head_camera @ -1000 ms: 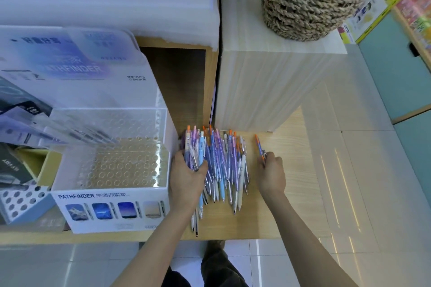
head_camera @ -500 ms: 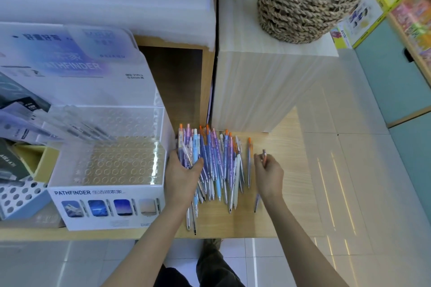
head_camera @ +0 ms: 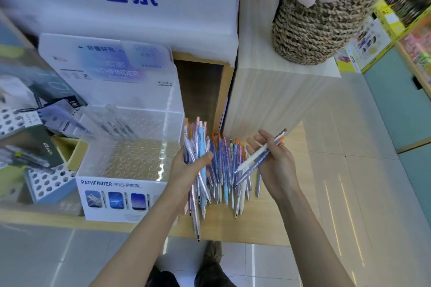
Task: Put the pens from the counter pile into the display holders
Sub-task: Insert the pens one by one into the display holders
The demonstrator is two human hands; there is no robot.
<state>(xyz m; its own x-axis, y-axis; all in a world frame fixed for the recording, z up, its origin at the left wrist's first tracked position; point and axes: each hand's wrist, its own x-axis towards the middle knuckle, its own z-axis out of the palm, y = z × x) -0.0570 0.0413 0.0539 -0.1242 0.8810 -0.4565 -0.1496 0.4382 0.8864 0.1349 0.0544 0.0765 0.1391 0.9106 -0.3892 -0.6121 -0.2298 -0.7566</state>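
A pile of blue, purple and white pens with orange ends lies on the wooden counter. My left hand grips a bundle of several pens lifted at the pile's left side. Raised just over the pile's right edge, my right hand holds two or three pens slanting up to the right. The clear PATHFINDER display holder, with rows of round holes, stands left of the pile with no pens in its holes.
A tall pale wooden block with a woven basket on top rises right behind the pile. A white PILOT sign stands at the back. Other pen boxes and a holed holder crowd the left. The floor drops off right of the counter.
My right hand has lifted off the counter with pens in its fingers. My left hand has raised its bundle higher. The camera has moved closer.
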